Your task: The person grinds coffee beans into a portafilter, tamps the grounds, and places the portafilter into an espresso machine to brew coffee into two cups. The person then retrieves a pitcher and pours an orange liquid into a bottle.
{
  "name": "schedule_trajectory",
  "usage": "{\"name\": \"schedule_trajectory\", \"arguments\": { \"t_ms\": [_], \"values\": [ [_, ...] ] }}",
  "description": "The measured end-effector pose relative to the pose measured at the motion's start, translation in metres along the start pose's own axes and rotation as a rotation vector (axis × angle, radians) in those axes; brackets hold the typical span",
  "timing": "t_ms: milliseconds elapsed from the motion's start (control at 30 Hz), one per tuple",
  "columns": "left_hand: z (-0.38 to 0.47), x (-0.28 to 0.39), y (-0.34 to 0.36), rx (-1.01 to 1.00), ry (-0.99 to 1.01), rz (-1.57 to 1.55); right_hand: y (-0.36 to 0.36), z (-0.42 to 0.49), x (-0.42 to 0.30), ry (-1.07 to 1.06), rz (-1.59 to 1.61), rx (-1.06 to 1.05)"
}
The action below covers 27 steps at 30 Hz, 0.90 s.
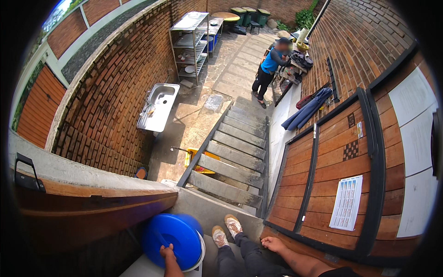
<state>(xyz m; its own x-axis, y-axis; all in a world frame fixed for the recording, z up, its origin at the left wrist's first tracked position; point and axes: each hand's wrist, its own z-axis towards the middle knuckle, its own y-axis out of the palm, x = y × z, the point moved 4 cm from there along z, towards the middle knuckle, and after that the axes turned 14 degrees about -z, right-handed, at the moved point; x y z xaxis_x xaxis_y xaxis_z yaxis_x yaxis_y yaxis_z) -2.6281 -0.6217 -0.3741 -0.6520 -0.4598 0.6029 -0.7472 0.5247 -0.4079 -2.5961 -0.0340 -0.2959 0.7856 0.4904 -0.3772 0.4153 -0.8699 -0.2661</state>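
Low in the view, my left hand [168, 252] grips the raised handle across a round blue plastic lid [157, 226]. The lid tops a bin or bucket; a white rim [202, 247] shows along its right side, and most of the container is hidden. My right hand [274, 244] hangs to the right of my legs with fingers curled in and nothing visible in it. Close beside it is the lower edge of a wooden plank door [325, 194] in a black frame. My feet in white shoes [232, 225] stand on a concrete landing [193, 204] between the bin and the door.
Stairs [232, 152] lead down from the landing to a walled yard. A yellow wheeled bucket [190, 157] stands partly beneath them. Left are a steel sink [162, 95] and a metal shelf rack [190, 43]. A person in blue [270, 64] leans over a cluttered surface at right.
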Motion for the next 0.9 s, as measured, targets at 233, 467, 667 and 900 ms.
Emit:
{"name": "schedule_trajectory", "arguments": {
  "t_ms": [233, 467, 667, 900],
  "values": [
    [0.004, -0.004, -0.011, -0.126, -0.046, 0.084, -0.001, -0.002, -0.013, -0.015, -0.016, -0.001],
    [-0.011, -0.041, -0.047, 0.131, -0.132, -0.066, -0.005, -0.001, 0.004, 0.054, -0.013, 0.022],
    [-0.011, -0.043, -0.045, 0.165, -0.203, -0.417, -0.009, -0.001, 0.016, 0.106, -0.026, 0.003],
    [-0.001, -0.037, -0.056, 0.178, -0.018, 0.069, -0.016, -0.011, -0.006, 0.074, 0.088, -0.001]
  ]
}}
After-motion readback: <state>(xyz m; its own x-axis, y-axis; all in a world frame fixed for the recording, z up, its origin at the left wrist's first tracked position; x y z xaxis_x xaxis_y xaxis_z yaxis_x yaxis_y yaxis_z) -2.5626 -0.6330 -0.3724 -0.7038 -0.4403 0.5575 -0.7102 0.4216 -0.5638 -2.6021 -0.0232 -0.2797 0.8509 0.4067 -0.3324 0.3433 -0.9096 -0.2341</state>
